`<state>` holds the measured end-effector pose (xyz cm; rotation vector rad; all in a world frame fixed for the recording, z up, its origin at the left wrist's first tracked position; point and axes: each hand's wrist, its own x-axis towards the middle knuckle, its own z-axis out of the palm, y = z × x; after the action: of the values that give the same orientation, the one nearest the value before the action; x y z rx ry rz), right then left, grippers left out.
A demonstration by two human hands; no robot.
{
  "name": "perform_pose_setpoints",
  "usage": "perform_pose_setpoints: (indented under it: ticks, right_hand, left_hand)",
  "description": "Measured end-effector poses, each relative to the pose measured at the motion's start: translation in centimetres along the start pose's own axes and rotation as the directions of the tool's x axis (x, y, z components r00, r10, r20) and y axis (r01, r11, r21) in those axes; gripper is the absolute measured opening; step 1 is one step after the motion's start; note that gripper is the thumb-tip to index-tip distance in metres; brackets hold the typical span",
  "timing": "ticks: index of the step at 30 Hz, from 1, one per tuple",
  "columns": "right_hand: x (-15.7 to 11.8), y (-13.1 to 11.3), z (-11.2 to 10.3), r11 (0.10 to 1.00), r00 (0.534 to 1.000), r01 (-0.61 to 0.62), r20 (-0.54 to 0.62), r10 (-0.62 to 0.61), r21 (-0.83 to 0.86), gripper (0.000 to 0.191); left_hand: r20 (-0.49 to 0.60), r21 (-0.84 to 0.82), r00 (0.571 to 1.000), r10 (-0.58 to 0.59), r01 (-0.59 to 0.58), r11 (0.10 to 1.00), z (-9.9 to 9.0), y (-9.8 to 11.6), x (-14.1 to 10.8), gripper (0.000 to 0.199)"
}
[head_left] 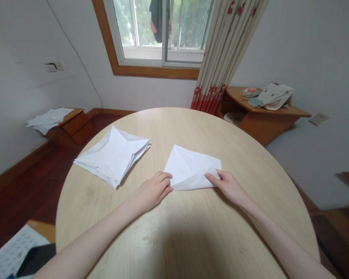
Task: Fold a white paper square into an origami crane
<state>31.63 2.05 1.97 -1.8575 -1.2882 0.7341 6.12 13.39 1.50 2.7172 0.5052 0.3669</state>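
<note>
A white sheet of paper (189, 162) with crease lines lies on the round wooden table, its near edge folded up and over. My right hand (225, 184) pinches the paper's right near corner, thumb on top and the other fingers mostly out of sight underneath. At the left near corner, my left hand (159, 186) rests with its fingers curled against the sheet's edge; whether it grips the paper I cannot tell. To the left sits a stack of folded white papers (113, 155), its layers slightly fanned and pointed at the corners.
The pale round table (192, 232) fills the foreground. Behind it stand a low drawer cabinet (75, 126) with papers at left and a corner shelf (267, 110) holding a cloth bag (276, 95) at right. A dark phone-like object (36, 259) lies at lower left.
</note>
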Motion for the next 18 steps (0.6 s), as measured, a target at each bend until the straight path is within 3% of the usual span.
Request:
perform_pose_setpoints:
  ticks: [5, 9, 15, 18]
  right_hand:
    - [0.1, 0.2, 0.2, 0.954, 0.986, -0.016, -0.165, -0.036, -0.3, 0.048]
    - [0.0, 0.7, 0.6, 0.882, 0.977, -0.015, -0.195, -0.087, -0.471, 0.042]
    - [-0.2, 1.1, 1.7, 0.719, 0.939, 0.026, -0.231, -0.256, -0.695, 0.033]
    - [-0.4, 0.7, 2.0, 0.652, 0.89, 0.056, -0.258, -0.376, -0.757, 0.031]
  left_hand:
    - [-0.027, 0.146, 0.996, -0.085, 0.088, 0.985, 0.4, 0.5, 0.2, 0.024]
    - [-0.076, 0.226, 0.984, -0.16, 0.173, 0.959, 0.8, 0.9, 0.3, 0.03]
    - [-0.122, 0.249, 0.971, -0.208, 0.232, 0.94, 1.3, 1.2, 0.2, 0.033]
    - [-0.121, 0.255, 0.97, -0.211, 0.236, 0.938, 1.2, 1.3, 0.2, 0.03]
